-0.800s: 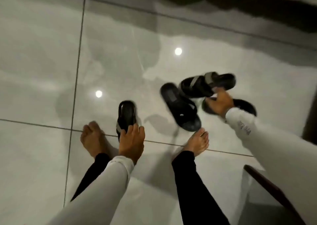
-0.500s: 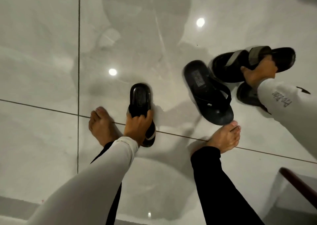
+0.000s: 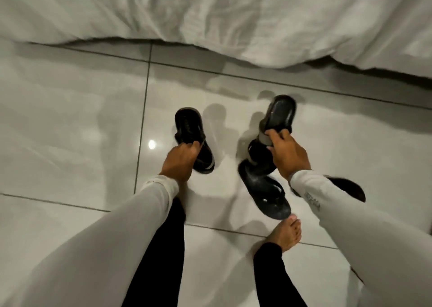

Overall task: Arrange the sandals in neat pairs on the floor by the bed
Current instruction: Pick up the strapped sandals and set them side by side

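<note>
A rumpled white bed cover [image 3: 233, 14] fills the top of the view, hanging over the glossy grey tiled floor [image 3: 70, 119]. Below it, the left hand [image 3: 180, 159] is clamped on the near end of a black sandal [image 3: 190, 129], whose far end points toward the bed; whether its sole touches the tiles cannot be told. The right hand [image 3: 288, 154] is closed on the grey strap of a second strapped sandal [image 3: 279, 112], tilted up with its toe toward the bed. Just below that hand a black flip-flop [image 3: 266, 192] lies flat, its tip beside a bare foot [image 3: 284, 235]. Another dark sandal [image 3: 348, 188] shows partly behind the right sleeve [image 3: 339, 213].
</note>
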Motion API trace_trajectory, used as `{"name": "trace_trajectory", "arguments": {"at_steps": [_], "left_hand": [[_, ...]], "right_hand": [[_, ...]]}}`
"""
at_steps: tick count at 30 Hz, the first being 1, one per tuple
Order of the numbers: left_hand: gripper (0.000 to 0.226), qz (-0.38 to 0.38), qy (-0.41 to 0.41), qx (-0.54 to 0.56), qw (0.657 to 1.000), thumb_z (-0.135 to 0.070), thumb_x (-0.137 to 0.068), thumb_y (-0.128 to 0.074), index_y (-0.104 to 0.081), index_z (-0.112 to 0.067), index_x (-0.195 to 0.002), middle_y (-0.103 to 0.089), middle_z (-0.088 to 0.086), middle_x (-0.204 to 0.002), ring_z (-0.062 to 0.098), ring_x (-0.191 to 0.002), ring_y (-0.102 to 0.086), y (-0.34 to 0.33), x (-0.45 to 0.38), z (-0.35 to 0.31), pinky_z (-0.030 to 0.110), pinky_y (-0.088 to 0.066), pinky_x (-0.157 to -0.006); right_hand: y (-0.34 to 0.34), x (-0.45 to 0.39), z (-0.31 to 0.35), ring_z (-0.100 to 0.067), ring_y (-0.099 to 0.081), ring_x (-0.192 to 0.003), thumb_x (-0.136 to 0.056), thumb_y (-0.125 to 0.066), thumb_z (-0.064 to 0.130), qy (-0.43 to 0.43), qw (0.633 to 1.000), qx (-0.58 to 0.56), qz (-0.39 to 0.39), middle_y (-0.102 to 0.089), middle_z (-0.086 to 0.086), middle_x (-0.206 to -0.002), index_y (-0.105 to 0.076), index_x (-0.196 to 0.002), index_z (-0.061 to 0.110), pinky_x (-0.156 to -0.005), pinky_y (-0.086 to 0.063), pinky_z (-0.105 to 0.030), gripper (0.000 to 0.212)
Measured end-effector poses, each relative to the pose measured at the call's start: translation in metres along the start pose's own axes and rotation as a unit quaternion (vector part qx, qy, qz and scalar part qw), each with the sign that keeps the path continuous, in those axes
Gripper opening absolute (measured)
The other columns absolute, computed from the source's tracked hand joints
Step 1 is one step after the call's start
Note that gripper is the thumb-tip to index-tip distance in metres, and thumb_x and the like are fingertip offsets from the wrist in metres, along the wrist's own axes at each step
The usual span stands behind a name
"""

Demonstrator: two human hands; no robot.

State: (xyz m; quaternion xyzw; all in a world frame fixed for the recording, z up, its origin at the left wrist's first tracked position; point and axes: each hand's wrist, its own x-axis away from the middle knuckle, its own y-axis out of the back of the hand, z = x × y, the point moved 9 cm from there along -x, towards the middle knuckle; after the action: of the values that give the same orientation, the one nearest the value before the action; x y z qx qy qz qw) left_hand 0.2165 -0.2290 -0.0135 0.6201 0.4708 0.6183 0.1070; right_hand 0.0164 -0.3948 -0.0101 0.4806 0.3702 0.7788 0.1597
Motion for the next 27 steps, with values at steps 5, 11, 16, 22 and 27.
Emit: {"name": "trace_trajectory", "arguments": {"at_steps": [5,11,16,22,27], "left_hand": [[0.018,-0.016,-0.026,0.030,0.999,-0.007,-0.101,-0.045,-0.058,-0.004,-0.113,-0.066,0.018,-0.108,0.038,-0.098,-0.066,0.020,-0.064,0.050,0.049,-0.058,-0.084],[0.038,-0.012,-0.080,-0.040,0.996,-0.006,-0.098,-0.049,-0.054,-0.008,-0.136,-0.065,0.017,-0.117,0.037,-0.106,-0.063,0.025,-0.106,0.112,0.043,-0.055,-0.093],[0.025,-0.036,-0.067,-0.026,0.997,-0.002,-0.097,-0.051,-0.061,-0.001,-0.120,-0.067,0.020,-0.111,0.037,-0.100,-0.067,0.047,-0.136,0.150,0.045,-0.058,-0.090],[0.021,-0.006,-0.037,-0.009,0.999,0.001,-0.095,-0.052,-0.062,-0.001,-0.114,-0.067,0.020,-0.106,0.040,-0.094,-0.068,0.050,-0.152,0.164,0.047,-0.060,-0.085],[0.019,-0.001,-0.041,-0.030,0.999,-0.006,-0.097,-0.052,-0.062,-0.002,-0.113,-0.069,0.018,-0.105,0.037,-0.093,-0.069,0.047,-0.136,0.157,0.045,-0.058,-0.086]], "right_hand": [[-0.029,-0.068,0.071,-0.033,-0.064,-0.091,-0.086,-0.040,0.067,0.019,1.000,-0.007,-0.006,-0.067,-0.006,-0.107,-0.050,-0.112,0.040,-0.077,-0.048,-0.040,0.039],[-0.060,-0.138,0.156,-0.039,-0.061,-0.102,-0.094,-0.051,0.043,0.027,0.999,0.010,-0.020,-0.062,-0.015,-0.120,-0.053,-0.126,0.027,-0.088,-0.052,-0.047,0.036],[-0.074,-0.167,0.196,-0.040,-0.057,-0.111,-0.098,-0.050,0.010,0.038,0.999,0.012,-0.017,-0.050,-0.016,-0.133,-0.051,-0.141,0.022,-0.088,-0.051,-0.046,0.045],[-0.087,-0.167,0.213,-0.038,-0.060,-0.112,-0.088,-0.070,0.020,0.028,1.000,0.011,-0.008,-0.050,-0.014,-0.140,-0.043,-0.144,0.025,-0.092,-0.054,-0.044,0.062],[-0.086,-0.160,0.213,-0.040,-0.057,-0.121,-0.090,-0.069,0.015,0.034,0.999,0.028,-0.025,-0.046,-0.017,-0.149,-0.035,-0.152,0.021,-0.097,-0.051,-0.047,0.071]]}}
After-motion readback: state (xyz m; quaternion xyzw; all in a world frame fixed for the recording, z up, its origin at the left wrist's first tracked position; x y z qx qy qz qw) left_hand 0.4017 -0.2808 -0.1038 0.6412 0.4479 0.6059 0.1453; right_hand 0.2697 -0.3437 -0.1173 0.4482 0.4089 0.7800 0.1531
